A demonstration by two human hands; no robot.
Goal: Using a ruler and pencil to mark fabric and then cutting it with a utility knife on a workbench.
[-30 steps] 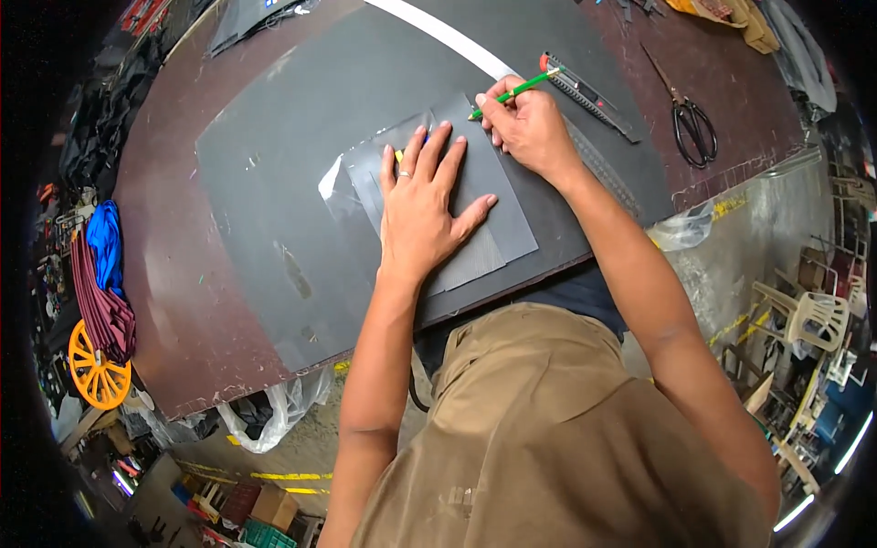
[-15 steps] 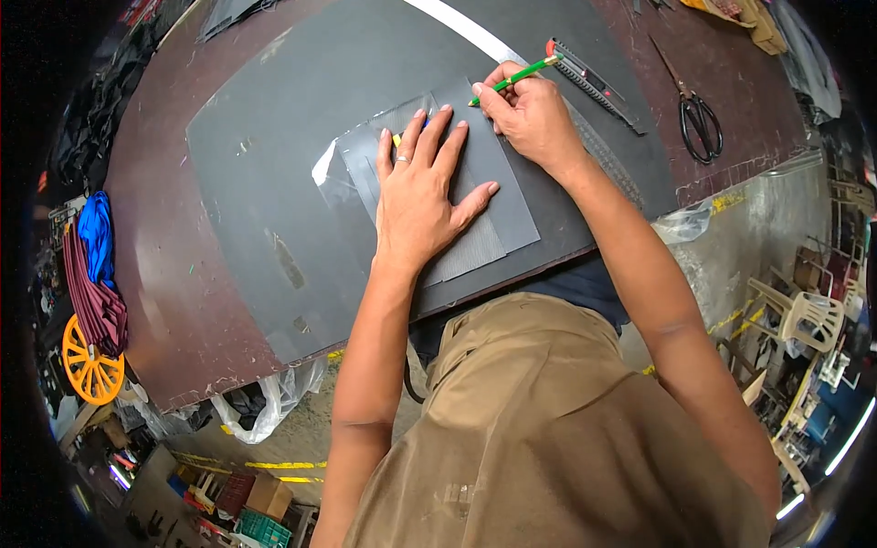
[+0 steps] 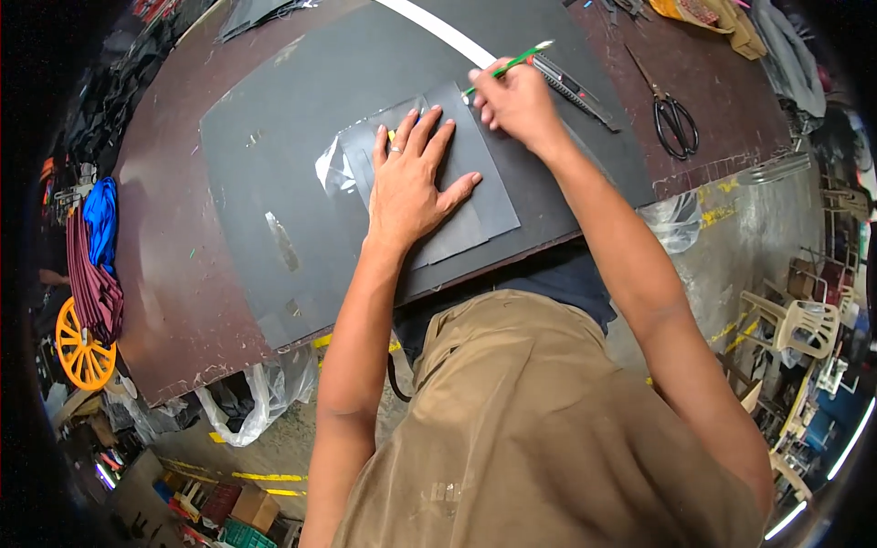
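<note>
At the far left, an orange wheel (image 3: 82, 345) and blue cloth (image 3: 99, 219) sit beside the brown table (image 3: 174, 274). A large dark sheet (image 3: 301, 137) covers much of the table. On it lies a smaller grey sheet (image 3: 484, 173), pinned flat by the left hand (image 3: 411, 178), fingers spread and pressing down, grasping nothing. Just right, the right hand (image 3: 516, 100) is clenched around a green pencil (image 3: 507, 66), its tip at the grey sheet's top edge. Further right lie a utility knife (image 3: 575, 89) and 1 pair of scissors (image 3: 671, 114).
</note>
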